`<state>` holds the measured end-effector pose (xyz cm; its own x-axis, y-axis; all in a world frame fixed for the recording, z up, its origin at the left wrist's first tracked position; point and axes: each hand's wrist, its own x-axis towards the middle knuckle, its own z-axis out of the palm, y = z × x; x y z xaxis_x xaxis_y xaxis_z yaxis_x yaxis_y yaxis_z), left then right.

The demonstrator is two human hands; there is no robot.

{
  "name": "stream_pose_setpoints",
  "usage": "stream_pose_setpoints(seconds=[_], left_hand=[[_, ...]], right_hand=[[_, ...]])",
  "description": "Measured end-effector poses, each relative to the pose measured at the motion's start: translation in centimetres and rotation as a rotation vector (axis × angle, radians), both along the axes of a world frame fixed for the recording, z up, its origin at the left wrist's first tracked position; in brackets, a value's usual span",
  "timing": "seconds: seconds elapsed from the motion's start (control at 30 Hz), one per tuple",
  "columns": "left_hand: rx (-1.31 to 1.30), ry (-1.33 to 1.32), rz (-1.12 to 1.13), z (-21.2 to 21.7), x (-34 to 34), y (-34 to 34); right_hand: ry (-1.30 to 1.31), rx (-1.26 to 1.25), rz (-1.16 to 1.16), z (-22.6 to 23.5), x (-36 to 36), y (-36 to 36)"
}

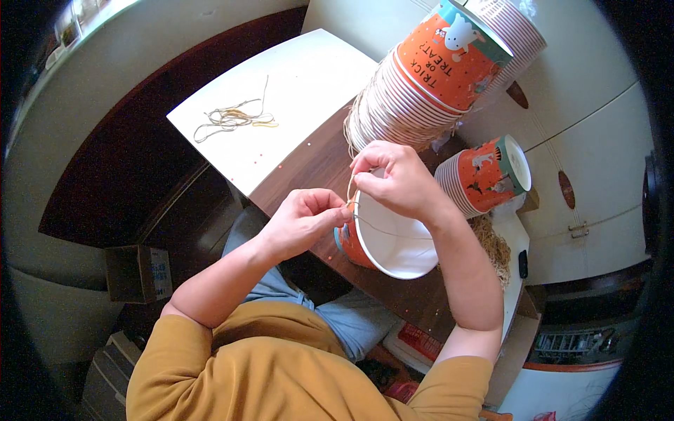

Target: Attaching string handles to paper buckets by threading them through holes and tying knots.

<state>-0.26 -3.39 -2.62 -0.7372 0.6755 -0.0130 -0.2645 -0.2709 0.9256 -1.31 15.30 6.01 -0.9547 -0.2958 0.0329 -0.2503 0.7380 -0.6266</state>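
An orange paper bucket [397,247] with a white inside and a teal rim band lies tilted in front of me, its opening toward me. At its rim, my left hand [306,222] pinches a tan twine cord [349,188] between thumb and fingers. Just above and to the right, my right hand [399,179] is closed on the upper part of the same cord. A thin strand runs across the bucket's white inside. My fingertips partly hide where the cord meets the rim.
Tall stacks of orange buckets [428,70] stand at the far side, with a shorter stack [484,175] to the right. Loose cords [235,118] lie on the white tabletop [309,63]. A twine bundle [493,245] sits beyond my right forearm; a cardboard box [137,274] is at lower left.
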Motion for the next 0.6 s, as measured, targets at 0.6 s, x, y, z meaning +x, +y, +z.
stream_pose_setpoints(seconds=[0.6], left_hand=[[0.009,0.138,0.042,0.8,0.1,-1.0]], right_hand=[[0.169,-0.039,-0.08,0.4,8.4,-1.1]])
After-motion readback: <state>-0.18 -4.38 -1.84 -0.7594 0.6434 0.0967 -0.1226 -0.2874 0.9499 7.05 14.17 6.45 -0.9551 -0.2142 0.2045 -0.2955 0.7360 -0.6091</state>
